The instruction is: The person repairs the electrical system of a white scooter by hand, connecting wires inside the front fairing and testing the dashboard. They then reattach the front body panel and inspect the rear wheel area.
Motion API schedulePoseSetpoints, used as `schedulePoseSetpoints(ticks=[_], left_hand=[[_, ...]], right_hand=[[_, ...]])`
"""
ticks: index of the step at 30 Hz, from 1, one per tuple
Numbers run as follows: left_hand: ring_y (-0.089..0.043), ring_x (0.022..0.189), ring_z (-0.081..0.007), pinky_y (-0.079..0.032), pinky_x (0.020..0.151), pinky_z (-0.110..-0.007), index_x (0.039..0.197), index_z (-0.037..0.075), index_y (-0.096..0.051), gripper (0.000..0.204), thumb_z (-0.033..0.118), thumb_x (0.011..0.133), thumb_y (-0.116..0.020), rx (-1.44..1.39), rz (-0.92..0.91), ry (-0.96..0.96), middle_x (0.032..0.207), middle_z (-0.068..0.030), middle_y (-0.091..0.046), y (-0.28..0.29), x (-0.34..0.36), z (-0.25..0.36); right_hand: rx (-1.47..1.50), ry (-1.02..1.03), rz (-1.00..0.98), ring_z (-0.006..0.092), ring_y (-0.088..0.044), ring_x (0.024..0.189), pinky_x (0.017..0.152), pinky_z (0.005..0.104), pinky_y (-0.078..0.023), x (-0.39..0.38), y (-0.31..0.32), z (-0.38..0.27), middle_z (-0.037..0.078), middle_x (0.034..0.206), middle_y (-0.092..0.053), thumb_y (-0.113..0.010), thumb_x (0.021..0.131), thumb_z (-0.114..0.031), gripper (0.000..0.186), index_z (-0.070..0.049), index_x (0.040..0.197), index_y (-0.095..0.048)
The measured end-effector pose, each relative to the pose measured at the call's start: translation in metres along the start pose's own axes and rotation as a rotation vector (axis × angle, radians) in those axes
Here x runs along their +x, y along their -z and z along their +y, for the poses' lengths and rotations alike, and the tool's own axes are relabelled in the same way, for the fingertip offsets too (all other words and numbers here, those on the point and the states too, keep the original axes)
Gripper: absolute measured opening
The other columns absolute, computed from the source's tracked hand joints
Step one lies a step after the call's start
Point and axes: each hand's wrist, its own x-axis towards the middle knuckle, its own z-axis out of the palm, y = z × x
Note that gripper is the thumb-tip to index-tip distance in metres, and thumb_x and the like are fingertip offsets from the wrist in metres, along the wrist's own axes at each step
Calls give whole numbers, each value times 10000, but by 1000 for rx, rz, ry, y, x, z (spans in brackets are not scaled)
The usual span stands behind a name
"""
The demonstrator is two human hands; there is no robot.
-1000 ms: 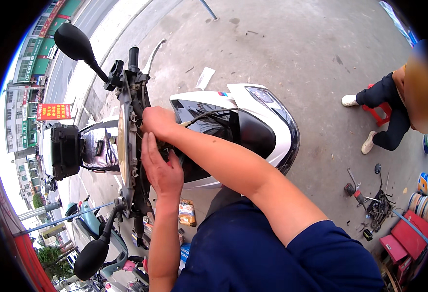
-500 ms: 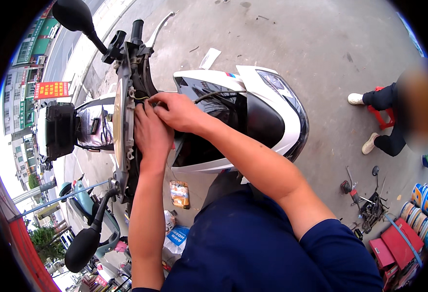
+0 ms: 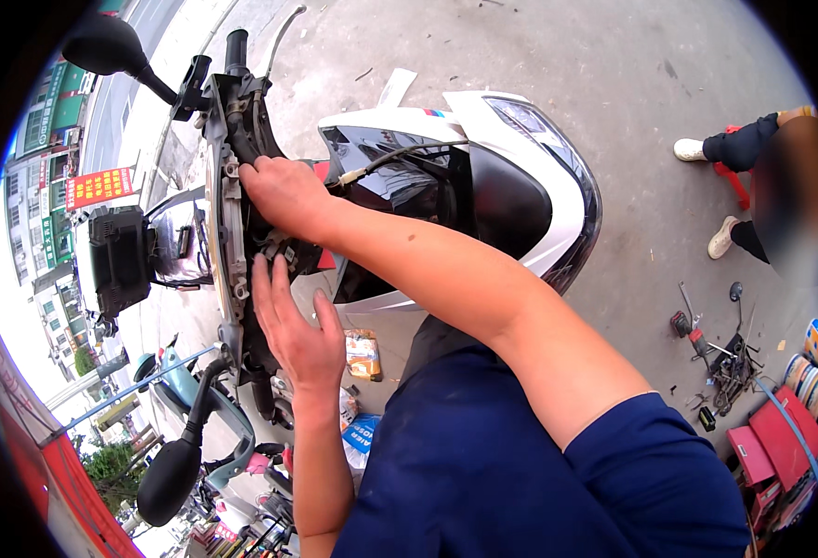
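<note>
My right hand (image 3: 283, 193) reaches into the stripped handlebar assembly (image 3: 239, 130) of a scooter, fingers curled at wiring; what they hold is hidden. Below it, my left hand (image 3: 296, 335) has its fingers apart, fingertips at the inner edge of the assembly beside small brackets and wires. A cable with a pale connector (image 3: 351, 175) runs over the scooter's white-and-black front body (image 3: 521, 205), right of the handlebar. Black mirrors (image 3: 102, 45) stick out at both ends of the handlebar.
A person (image 3: 748, 149) in dark trousers and white shoes is by a red stool (image 3: 736, 184). Loose tools and metal parts (image 3: 720, 358) lie on the concrete, near red boxes (image 3: 785, 437) and stacked tubs. Another scooter (image 3: 195, 409) stands lower left; a street and buildings are beyond.
My right hand has moved up and left along the handlebar, away from my left hand. My left hand has dropped lower, with its fingers spreading apart. The view has shifted somewhat.
</note>
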Motion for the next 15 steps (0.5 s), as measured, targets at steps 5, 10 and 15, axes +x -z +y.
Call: schedulePoseSetpoints(ticks=[5,10,15], left_hand=[[-323,1330,-405,-269,1097,-451,1394,-23,-308,679,107,806,-622,68,-2,35,1447,-255,-307,-27,26,-18],[-403,1257,-401,-316,1056,-448,1334,-37,-357,621,134,805,-634,95,62,15,1357,-241,-425,-39,55,-25],[-387,1265,-403,-315,1055,-453,1338,-21,-367,629,86,781,-640,55,109,-44,1357,-230,-414,-36,49,-18]], right_hand=[[99,14,-297,382,-582,974,833,424,-491,-7,12,-1,191,975,-578,-651,765,-133,294,-5,1026,-613],[192,-27,-331,373,-642,868,758,423,-511,-2,29,15,210,888,-663,-602,770,-122,297,-38,1050,-653],[-103,-103,-452,355,-666,852,709,445,-537,6,28,-7,177,882,-679,-593,752,-143,229,-51,948,-667]])
